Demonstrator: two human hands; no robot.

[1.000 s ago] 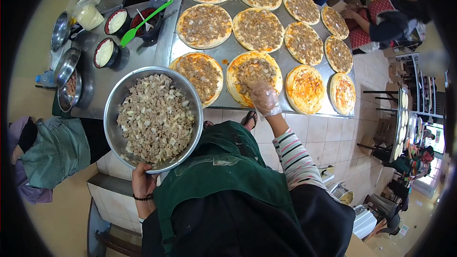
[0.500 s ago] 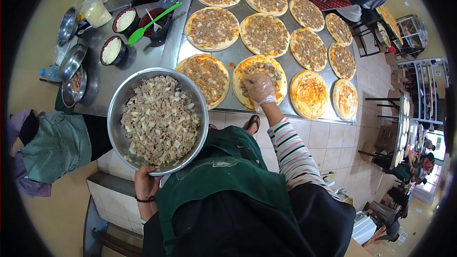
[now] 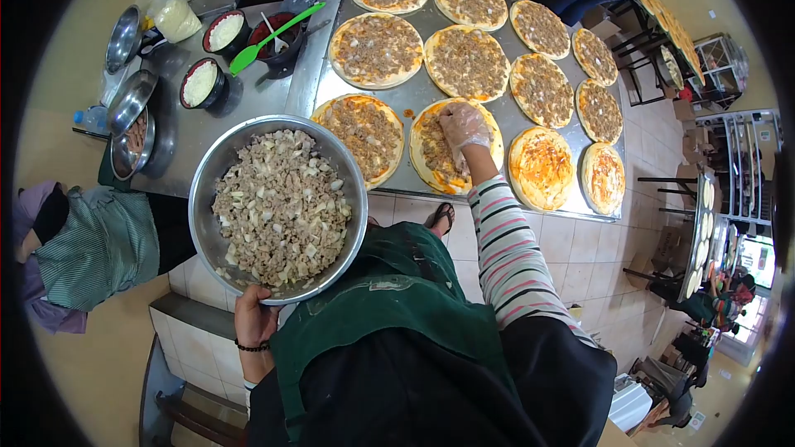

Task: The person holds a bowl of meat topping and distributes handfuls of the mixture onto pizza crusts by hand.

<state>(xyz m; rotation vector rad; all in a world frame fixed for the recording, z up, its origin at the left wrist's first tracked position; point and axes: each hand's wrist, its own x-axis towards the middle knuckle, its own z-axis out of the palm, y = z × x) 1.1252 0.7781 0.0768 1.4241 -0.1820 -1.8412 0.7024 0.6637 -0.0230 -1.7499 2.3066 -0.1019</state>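
My left hand (image 3: 255, 320) grips the near rim of a large steel bowl (image 3: 195, 207) with its fingers closed. Chopped meat mixture with pale pieces (image 3: 281, 207) fills much of the bowl. My right hand (image 3: 464, 126), in a clear plastic glove, is on a pizza base (image 3: 425, 157) in the nearest row, its fingers bent down onto the meat topping. Whether anything is between those fingers is hidden. Left of it lies a meat-topped pizza (image 3: 362, 139). On its right are two sauce-covered bases, one larger (image 3: 540, 168) and one at the corner (image 3: 604, 178).
Several meat-topped pizzas (image 3: 466, 63) cover the metal table (image 3: 318, 74). On the left counter are two bowls of white shreds (image 3: 201, 84), a green spatula (image 3: 277, 37) over a dark bowl, and steel bowls (image 3: 132, 103). One person (image 3: 99, 240) stands at left, others farther back.
My right hand has shifted over the same pizza to its far side, and the meat is spread wider on it. My left hand still holds the bowl. The person beyond the table has moved left.
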